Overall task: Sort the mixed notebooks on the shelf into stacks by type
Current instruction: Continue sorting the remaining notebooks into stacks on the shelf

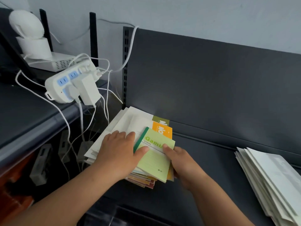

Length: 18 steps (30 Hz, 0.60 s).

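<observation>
The green notebook (154,157) lies on top of a pile of coloured notebooks (143,181) on the dark shelf (211,170), at the near right edge of a spread of white notebooks (128,121). Its long axis runs far to near, with the near end leaning a little right, and the dark green spine is on its left side. It sits directly between the two hands. The left hand (120,152) lies flat, its fingers straight on the white covers and its thumb pressing the green cover just beside the spine. The right hand (182,163) grips the opposite long edge, with the thumb on top and the fingers curled under the pile out of sight, so I cannot tell how many books it holds. The right hand looks better placed to lift or slide the notebook, since a separate stack of white notebooks (270,180) lies well apart to the right on the same shelf. The green cover reads "Gamb", the rest being under the thumb, with a small "NOTEBOOK" beneath it. Just behind it are an orange notebook (162,130) and an olive notebook (160,121), both with large white letters cut off and not readable.
</observation>
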Motion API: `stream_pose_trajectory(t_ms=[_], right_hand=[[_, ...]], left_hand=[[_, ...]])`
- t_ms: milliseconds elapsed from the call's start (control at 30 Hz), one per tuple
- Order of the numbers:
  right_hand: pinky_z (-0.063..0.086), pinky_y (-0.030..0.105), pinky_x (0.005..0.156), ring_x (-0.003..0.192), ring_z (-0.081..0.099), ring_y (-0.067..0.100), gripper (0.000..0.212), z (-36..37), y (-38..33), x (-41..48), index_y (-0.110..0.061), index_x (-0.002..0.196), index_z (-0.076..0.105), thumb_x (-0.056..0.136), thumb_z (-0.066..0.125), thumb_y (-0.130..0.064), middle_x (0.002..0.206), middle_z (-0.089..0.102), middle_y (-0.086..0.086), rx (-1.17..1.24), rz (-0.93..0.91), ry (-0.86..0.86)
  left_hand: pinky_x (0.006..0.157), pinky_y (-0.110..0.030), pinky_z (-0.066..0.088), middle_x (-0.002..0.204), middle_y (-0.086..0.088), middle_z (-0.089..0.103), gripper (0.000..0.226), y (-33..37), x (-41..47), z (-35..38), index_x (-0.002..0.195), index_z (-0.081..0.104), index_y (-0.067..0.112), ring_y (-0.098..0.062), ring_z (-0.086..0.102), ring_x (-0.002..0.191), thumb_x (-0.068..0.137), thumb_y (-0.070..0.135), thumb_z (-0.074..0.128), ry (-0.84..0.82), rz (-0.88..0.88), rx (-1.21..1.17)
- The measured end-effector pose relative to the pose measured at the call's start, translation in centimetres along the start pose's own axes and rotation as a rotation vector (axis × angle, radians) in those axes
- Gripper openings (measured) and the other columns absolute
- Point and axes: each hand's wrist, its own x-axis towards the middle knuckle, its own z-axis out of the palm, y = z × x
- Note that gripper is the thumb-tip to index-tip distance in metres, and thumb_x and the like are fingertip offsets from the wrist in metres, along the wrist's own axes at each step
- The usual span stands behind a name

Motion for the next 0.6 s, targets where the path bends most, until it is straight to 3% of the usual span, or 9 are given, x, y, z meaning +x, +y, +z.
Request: stream_pose_trajectory(t_ms=[100,233,400,600], right_hand=[[0.059,0.037,0.066,0.083,0.074,0.024,0.030,-0.2,0.2,0.0,-0.015,0.110,0.063,0.095,0.059,-0.041,0.095,0.076,0.007,0.067,0.029,0.061],[0.057,0.036,0.061,0.077,0.074,0.025,0.017,-1.2,0.6,-0.8,-0.012,0.103,0.066,0.094,0.064,-0.027,0.087,0.077,0.008,0.123,0.024,0.090],[0.060,0.039,0.062,0.075,0.075,0.025,0.010,-2.4,0.7,-1.9,-0.013,0.104,0.065,0.094,0.063,-0.016,0.086,0.077,0.005,0.183,-0.026,0.164],[0.060,0.053,0.078,0.086,0.074,0.028,0.016,-3.3,1.6,-3.1,-0.019,0.109,0.064,0.093,0.064,-0.016,0.094,0.077,0.004,0.263,-0.049,0.230]], left_hand=[[0.099,-0.039,0.034,0.110,0.005,0.056,0.053,0.7,-0.4,0.2,0.102,0.040,0.028,-0.019,0.045,0.107,0.083,0.071,0.016,-0.005,0.067,-0.058],[0.100,-0.038,0.033,0.113,0.009,0.055,0.057,1.1,-0.3,0.3,0.118,0.045,0.028,-0.016,0.044,0.106,0.087,0.069,0.019,-0.017,0.126,-0.124],[0.100,-0.038,0.036,0.100,0.010,0.051,0.037,1.7,-0.1,-0.2,0.115,0.043,0.027,-0.013,0.043,0.096,0.096,0.056,0.029,-0.060,0.137,-0.176],[0.113,-0.049,0.025,0.127,0.008,0.052,0.055,2.7,0.2,-0.2,0.144,0.028,0.024,-0.018,0.045,0.123,0.097,0.054,0.030,-0.142,0.135,-0.219]])
